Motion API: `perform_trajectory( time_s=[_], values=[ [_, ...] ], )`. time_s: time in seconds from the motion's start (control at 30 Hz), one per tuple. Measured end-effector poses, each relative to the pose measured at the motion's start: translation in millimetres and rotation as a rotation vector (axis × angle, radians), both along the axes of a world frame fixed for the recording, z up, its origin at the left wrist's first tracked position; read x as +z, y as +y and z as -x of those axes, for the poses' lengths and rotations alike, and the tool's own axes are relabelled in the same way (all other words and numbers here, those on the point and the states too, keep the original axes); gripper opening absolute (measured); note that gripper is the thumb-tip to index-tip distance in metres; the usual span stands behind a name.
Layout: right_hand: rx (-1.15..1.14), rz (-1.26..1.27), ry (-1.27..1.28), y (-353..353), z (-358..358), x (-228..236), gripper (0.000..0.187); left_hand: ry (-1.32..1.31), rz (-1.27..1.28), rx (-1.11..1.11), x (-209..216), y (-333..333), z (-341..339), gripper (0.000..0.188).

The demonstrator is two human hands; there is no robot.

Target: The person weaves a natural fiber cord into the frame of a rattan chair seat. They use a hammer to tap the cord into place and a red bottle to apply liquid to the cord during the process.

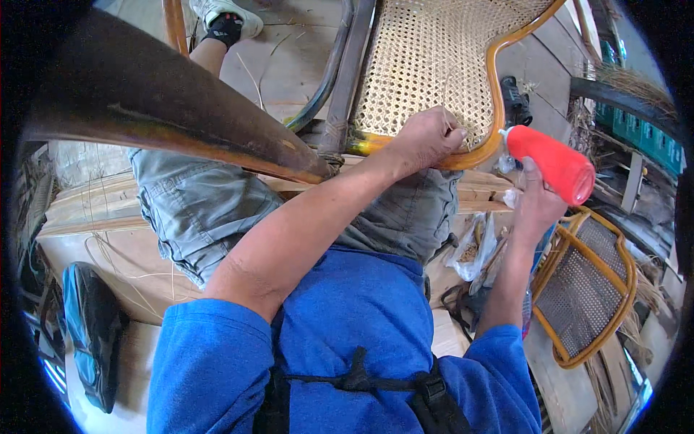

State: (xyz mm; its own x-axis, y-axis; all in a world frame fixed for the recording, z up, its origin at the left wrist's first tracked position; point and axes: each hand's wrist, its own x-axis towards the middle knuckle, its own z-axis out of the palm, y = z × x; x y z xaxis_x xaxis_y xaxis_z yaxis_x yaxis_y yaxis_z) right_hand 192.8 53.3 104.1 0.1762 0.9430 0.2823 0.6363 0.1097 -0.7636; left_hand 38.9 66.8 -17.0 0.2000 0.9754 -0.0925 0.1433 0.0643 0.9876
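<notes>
Woven cane webbing [426, 65] with small holes fills a curved, glossy brown wooden chair frame [494, 79] in front of me. My left hand [431, 137] is closed in a pinch at the near edge of the webbing, by the frame's rounded corner. Whatever lies between its fingertips is too small to make out. Off to the right, my right hand [538, 195] grips a red squeeze bottle [553, 163] from below. The bottle is tilted almost on its side, with its white nozzle tip beside the frame's outer edge.
A thick dark wooden beam [181, 101] slants across the left. Another cane-panelled chair piece [585, 289] leans at the lower right, near a plastic bag [475, 246]. A dark and blue shoe-shaped item [90, 336] lies at left. Another person's shoed foot [228, 18] shows at the top.
</notes>
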Motion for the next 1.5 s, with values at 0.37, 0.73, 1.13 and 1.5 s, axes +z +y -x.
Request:
perform_trajectory(
  time_s=[0.37, 0.73, 1.13, 1.5],
  values=[
    [0.062, 0.113, 0.143, 4.1, -23.5, -14.5, 0.031, 0.033, -0.064, 0.007, -7.7, -0.7, -2.9, 0.029],
    [0.028, 0.135, -0.006, 3.1, -12.2, -14.0, 0.029, 0.009, 0.003, -0.011, 0.0, -1.2, 0.5, 0.026],
    [0.078, 0.106, 0.087, 2.8, -20.2, -3.3, 0.030, 0.035, -0.008, -0.040, -3.2, 0.4, 0.5, 0.027],
    [0.108, 0.179, 0.008, -3.5, -19.5, -14.4, 0.030, -0.019, -0.008, -0.008, -3.5, 0.5, -0.4, 0.036]
  ],
)
